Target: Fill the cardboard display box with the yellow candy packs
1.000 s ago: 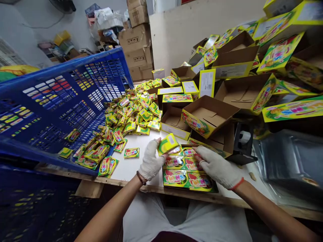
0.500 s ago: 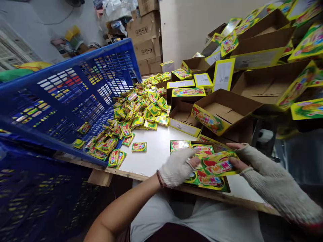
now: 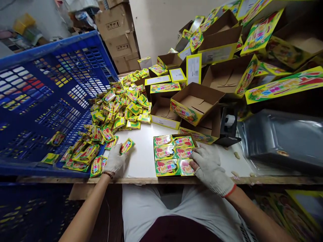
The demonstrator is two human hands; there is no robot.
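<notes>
My left hand [image 3: 116, 160], in a white fingerless-tip glove, pinches a small yellow-green candy packet [image 3: 127, 146] near the spilled pile of packets [image 3: 123, 107]. My right hand [image 3: 208, 165], gloved too, lies over the right side of a shallow display box [image 3: 154, 156]. Its fingertips and thumb rest on the packets there, fingers stretched out. Inside the box, "TWINS" packets [image 3: 165, 167] lie face up in two columns and three rows. The fingers partly cover the right column.
A blue plastic crate [image 3: 50, 53] lies tipped at left, packets spilling from it onto the white tabletop [image 3: 141, 144]. Empty open cartons [image 3: 196, 101] are stacked behind the box. A tape dispenser [image 3: 228, 126] and clear plastic-wrapped bundle [image 3: 282, 137] stand at right.
Both hands were at a packet above the display box. My left hand has moved left to a loose packet; my right hand has come down onto the box. The view has turned right.
</notes>
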